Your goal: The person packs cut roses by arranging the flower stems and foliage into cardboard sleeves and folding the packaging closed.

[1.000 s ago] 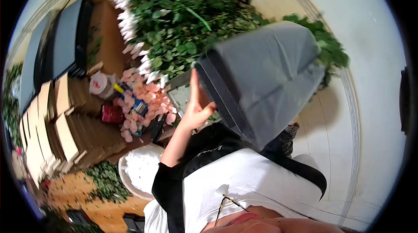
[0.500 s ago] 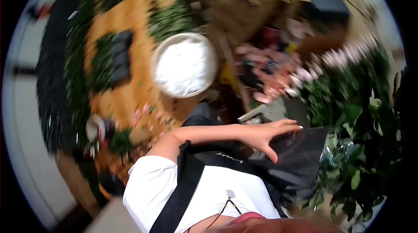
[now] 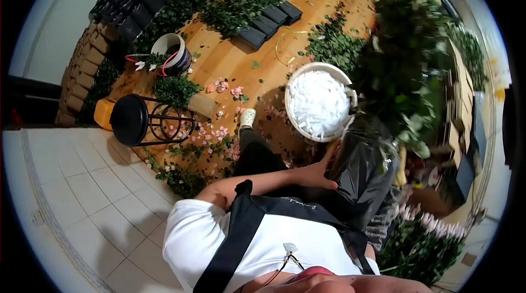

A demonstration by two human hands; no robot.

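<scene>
A black plastic bag (image 3: 359, 175) of leafy green stems (image 3: 402, 68) is held upright in front of my torso, right of centre. My left hand (image 3: 318, 175) grips the near left side of the bag, thumb towards me and fingers partly hidden behind it. The leaves spread out above the bag and are blurred. My right hand does not show; a grey patterned sleeve (image 3: 381, 227) is partly hidden behind the bag.
A round tub of white pieces (image 3: 318, 104) stands just beyond my left hand. On the floor are a black stool (image 3: 130, 120), a bucket (image 3: 178, 54), black packs (image 3: 268, 24) and scattered pink petals. Cardboard (image 3: 460, 101) and pink-tipped stems (image 3: 433, 224) are at the right.
The view has swung round towards the floor and stool. The bag of greenery now stands upright before me, and my left hand, spread over the dark bag half a second ago, grips its side.
</scene>
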